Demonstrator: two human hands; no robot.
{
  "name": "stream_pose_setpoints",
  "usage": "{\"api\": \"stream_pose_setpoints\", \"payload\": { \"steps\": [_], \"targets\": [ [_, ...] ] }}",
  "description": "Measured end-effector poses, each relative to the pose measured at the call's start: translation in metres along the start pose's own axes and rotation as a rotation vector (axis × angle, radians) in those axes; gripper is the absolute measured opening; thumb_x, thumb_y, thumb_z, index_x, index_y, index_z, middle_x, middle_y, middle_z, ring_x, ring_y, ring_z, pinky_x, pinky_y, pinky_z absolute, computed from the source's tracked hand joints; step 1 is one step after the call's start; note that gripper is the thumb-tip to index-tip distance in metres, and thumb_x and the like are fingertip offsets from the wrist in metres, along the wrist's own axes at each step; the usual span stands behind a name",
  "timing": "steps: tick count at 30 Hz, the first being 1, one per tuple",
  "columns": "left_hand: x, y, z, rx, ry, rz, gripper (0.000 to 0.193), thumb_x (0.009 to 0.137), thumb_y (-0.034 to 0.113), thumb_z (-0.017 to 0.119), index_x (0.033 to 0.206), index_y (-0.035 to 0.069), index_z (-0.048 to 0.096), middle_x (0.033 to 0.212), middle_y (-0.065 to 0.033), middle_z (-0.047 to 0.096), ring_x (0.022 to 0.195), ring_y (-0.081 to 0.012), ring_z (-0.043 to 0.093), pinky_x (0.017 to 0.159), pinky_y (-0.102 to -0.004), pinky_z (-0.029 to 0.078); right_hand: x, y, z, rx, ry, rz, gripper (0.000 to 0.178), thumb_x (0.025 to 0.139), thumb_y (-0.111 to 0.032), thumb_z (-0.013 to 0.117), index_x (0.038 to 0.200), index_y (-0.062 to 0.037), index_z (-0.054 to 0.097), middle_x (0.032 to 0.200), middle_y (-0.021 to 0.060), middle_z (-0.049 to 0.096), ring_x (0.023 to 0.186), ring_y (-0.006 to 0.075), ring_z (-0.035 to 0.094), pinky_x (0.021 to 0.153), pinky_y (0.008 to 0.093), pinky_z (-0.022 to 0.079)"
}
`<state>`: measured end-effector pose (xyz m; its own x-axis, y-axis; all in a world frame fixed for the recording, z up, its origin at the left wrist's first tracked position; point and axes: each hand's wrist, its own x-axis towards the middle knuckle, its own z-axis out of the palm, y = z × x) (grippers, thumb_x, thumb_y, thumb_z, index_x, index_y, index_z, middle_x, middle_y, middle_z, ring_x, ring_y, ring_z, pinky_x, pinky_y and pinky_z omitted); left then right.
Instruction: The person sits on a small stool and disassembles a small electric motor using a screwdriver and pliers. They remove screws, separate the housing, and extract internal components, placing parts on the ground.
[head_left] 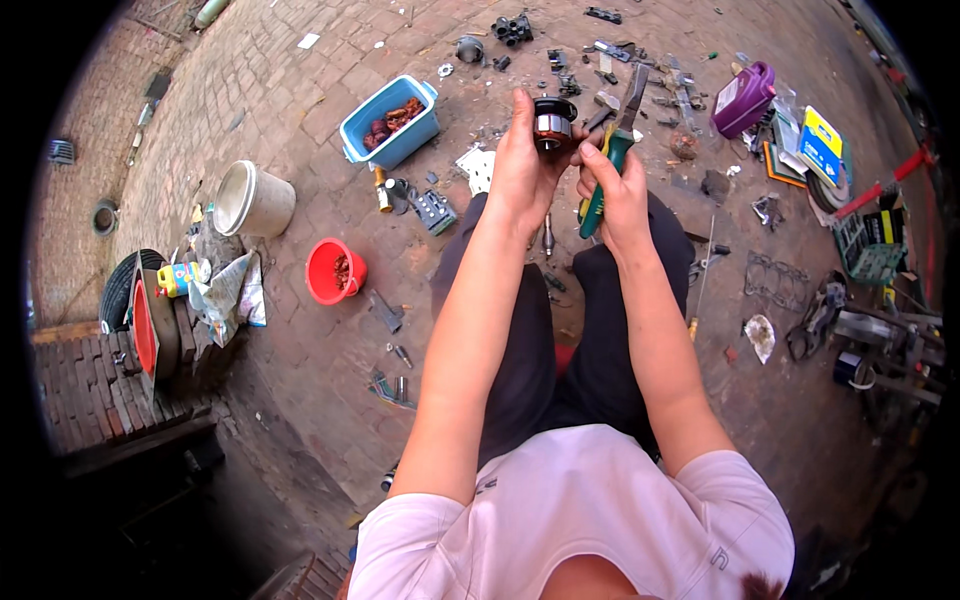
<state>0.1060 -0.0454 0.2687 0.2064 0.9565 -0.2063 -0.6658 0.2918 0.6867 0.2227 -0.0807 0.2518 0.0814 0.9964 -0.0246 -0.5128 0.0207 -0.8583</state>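
Observation:
My left hand is wrapped round a small cylindrical motor part with a black round end and a shiny metal and copper-coloured band, held upright above my knees. My right hand grips pliers with green and yellow handles, their dark metal jaws pointing up and away from me. The fingers of both hands come close together beside the motor part. What the right fingertips touch there is partly hidden. Below, on the paving between my knees, lies a thin metal shaft-like piece.
A blue basin and a red bucket hold coppery scraps at left, near a white bucket. A purple jug stands at far right. Loose metal parts lie scattered ahead; a green case sits at right.

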Motion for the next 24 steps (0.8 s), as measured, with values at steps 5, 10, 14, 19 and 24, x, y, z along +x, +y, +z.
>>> {"api": "stream_pose_setpoints", "payload": {
  "steps": [5, 10, 14, 19, 24],
  "targets": [
    [-0.009, 0.012, -0.002, -0.063, -0.034, 0.025, 0.056, 0.093, 0.057, 0.044, 0.094, 0.002, 0.055, 0.076, -0.0111, 0.061, 0.074, -0.0223, 0.062, 0.074, -0.037, 0.051, -0.002, 0.0, -0.003, -0.025, -0.07, -0.003, 0.022, 0.082, -0.012, 0.069, 0.096, -0.0029, 0.055, 0.075, 0.001, 0.055, 0.059, 0.006, 0.045, 0.053, 0.0214, 0.036],
    [-0.013, 0.019, -0.007, -0.028, -0.199, 0.053, 0.068, 0.094, 0.06, 0.037, 0.114, -0.002, 0.054, 0.074, -0.009, 0.06, 0.075, -0.0197, 0.059, 0.082, -0.0348, 0.046, -0.004, 0.001, -0.005, -0.08, -0.127, -0.028, 0.024, 0.082, -0.012, 0.069, 0.098, -0.0033, 0.054, 0.074, -0.0006, 0.052, 0.059, 0.0058, 0.044, 0.053, 0.0213, 0.035],
    [-0.013, 0.017, -0.007, -0.004, -0.239, 0.057, 0.074, 0.095, 0.061, 0.032, 0.12, -0.006, 0.051, 0.072, -0.0105, 0.057, 0.078, -0.0237, 0.058, 0.09, -0.0391, 0.044, -0.005, 0.001, -0.007, -0.072, -0.122, -0.043, 0.025, 0.081, -0.011, 0.069, 0.099, -0.0034, 0.053, 0.075, -0.0007, 0.052, 0.059, 0.0058, 0.044, 0.053, 0.0211, 0.035],
    [-0.015, 0.017, -0.002, -0.008, -0.261, 0.068, 0.069, 0.094, 0.061, 0.036, 0.115, -0.003, 0.055, 0.073, -0.009, 0.06, 0.074, -0.02, 0.059, 0.08, -0.0331, 0.046, -0.005, -0.001, -0.008, -0.054, -0.13, -0.034, 0.024, 0.081, -0.01, 0.068, 0.099, -0.0034, 0.053, 0.076, -0.0006, 0.053, 0.06, 0.0057, 0.044, 0.053, 0.0211, 0.035],
    [-0.015, 0.018, -0.002, -0.031, -0.208, 0.038, 0.069, 0.093, 0.062, 0.036, 0.109, -0.001, 0.057, 0.071, -0.0084, 0.059, 0.071, -0.0199, 0.059, 0.078, -0.0332, 0.046, -0.006, -0.002, -0.007, -0.07, -0.149, -0.036, 0.023, 0.081, -0.008, 0.067, 0.098, -0.0037, 0.053, 0.079, -0.0007, 0.056, 0.061, 0.005, 0.045, 0.053, 0.0207, 0.035]
  ]
}}
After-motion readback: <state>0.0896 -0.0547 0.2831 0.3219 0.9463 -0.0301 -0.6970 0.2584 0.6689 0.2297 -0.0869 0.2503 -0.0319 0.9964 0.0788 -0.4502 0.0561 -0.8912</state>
